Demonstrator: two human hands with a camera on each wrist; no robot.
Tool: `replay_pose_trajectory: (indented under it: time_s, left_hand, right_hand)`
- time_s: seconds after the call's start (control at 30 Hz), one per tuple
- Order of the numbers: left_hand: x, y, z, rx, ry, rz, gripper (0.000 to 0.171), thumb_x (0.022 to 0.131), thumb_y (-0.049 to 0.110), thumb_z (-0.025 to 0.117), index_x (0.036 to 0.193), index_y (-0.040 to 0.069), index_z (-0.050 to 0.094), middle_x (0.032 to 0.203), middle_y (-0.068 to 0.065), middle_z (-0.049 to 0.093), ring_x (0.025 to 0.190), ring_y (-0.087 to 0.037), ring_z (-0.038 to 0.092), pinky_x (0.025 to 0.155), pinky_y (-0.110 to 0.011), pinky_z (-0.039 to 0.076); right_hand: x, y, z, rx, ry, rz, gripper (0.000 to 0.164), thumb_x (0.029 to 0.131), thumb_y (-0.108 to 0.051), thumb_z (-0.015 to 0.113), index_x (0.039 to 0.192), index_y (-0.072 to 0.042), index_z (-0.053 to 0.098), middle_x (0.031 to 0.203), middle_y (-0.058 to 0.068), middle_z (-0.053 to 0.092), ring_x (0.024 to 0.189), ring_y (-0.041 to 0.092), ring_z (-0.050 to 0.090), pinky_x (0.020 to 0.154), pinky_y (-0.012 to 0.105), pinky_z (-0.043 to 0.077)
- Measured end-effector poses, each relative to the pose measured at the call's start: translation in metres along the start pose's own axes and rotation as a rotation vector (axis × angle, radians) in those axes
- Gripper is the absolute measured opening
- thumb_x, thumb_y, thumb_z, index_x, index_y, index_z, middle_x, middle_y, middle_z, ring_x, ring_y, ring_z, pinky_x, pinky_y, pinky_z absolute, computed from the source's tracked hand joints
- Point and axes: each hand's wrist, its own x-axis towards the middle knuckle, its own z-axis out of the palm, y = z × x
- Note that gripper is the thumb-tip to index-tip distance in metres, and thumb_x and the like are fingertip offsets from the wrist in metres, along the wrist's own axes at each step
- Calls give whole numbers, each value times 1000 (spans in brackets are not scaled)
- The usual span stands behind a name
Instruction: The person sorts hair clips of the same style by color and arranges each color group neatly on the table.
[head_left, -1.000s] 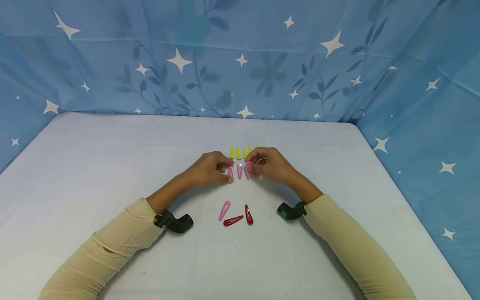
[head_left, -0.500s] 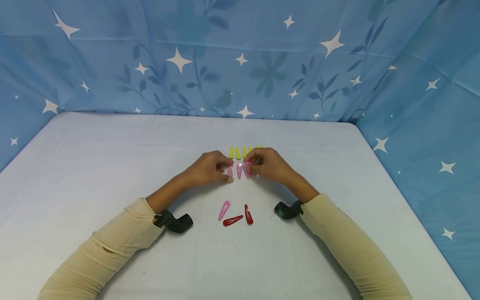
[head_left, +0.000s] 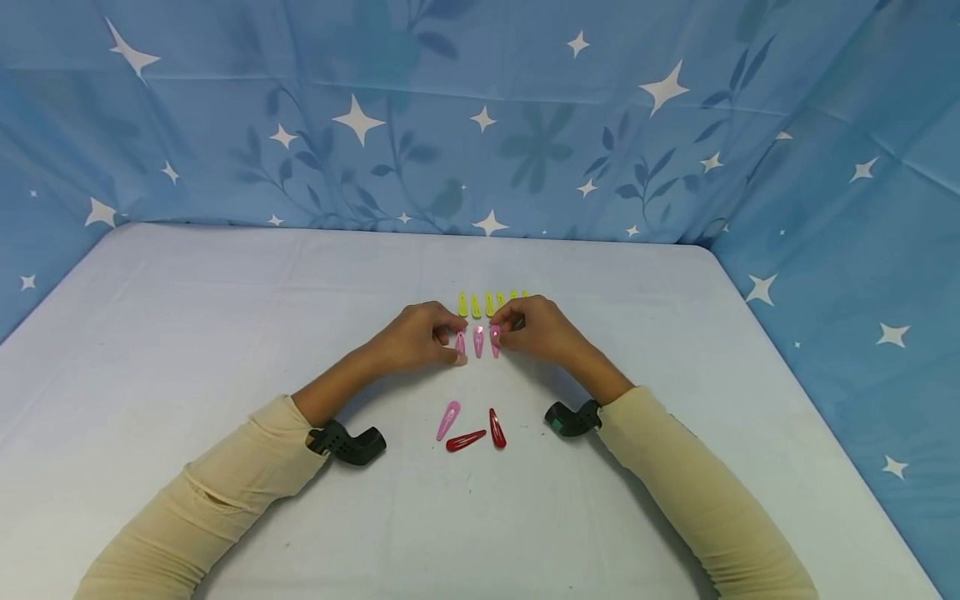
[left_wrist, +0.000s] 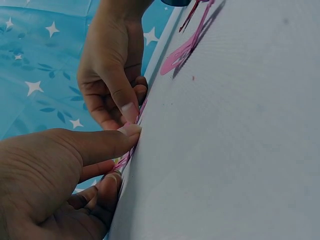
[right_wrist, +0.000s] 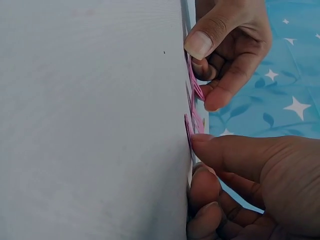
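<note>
Three pink snap hair clips lie upright side by side on the white table. My left hand (head_left: pixel 415 337) holds the left pink hair clip (head_left: pixel 461 342) between thumb and forefinger, one at each end. In the middle lies another pink clip (head_left: pixel 478 342), untouched. The thumb and fingertips of my right hand (head_left: pixel 543 332) pinch the right pink clip (head_left: pixel 495 337), which rests along the table; the right wrist view shows this thumb against its side (right_wrist: pixel 188 132). Just behind is a row of several yellow clips (head_left: pixel 476 307), its right end partly covered by the right hand.
Nearer the front lie a loose pink clip (head_left: pixel 448 421), a red clip (head_left: pixel 467 441) and a second red clip (head_left: pixel 498 428), at differing angles. Black wrist cameras (head_left: pixel 348 444) sit at both cuffs. A blue star-patterned curtain (head_left: pixel 480 167) hangs behind the white table (head_left: pixel 225 292).
My right hand has shifted slightly left with the right pink clip, closer to the middle one, and its forearm has drawn inward. My left hand has stayed in place.
</note>
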Motion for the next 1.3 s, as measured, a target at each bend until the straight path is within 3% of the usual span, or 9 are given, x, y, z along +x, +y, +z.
replay_pose_trajectory:
  time_s: [0.4, 0.73, 1.03, 1.3]
  left_hand:
    - [1, -1, 0, 7, 1, -1, 47, 79, 18, 83, 121, 2, 69, 97, -7, 64, 85, -17, 56, 75, -27, 48]
    - [0, -1, -1, 7, -3, 8, 47, 80, 19, 82, 122, 3, 69, 99, -7, 64, 86, -17, 56, 75, -28, 48]
    - [1, -2, -1, 21, 6, 16, 46, 80, 17, 81, 123, 2, 69, 93, -7, 63, 83, -17, 56, 73, -28, 47]
    - [2, -2, -2, 7, 4, 30, 47, 80, 13, 80, 122, 0, 68, 89, -7, 63, 80, -15, 56, 71, -26, 46]
  right_hand:
    - [-2, -1, -1, 14, -2, 19, 20, 87, -11, 71, 106, -6, 71, 88, 7, 64, 76, 18, 54, 65, 25, 45]
    - [-14, -1, -2, 45, 13, -35, 17, 89, -10, 67, 105, -6, 74, 86, 7, 65, 75, 19, 56, 64, 26, 46]
    - [-25, -5, 2, 145, -53, -99, 16, 89, -6, 68, 103, -4, 75, 88, 9, 71, 69, 14, 60, 61, 24, 49]
    - [-36, -14, 11, 213, -181, -145, 18, 89, -3, 67, 105, 0, 74, 87, 8, 72, 71, 13, 62, 66, 23, 52]
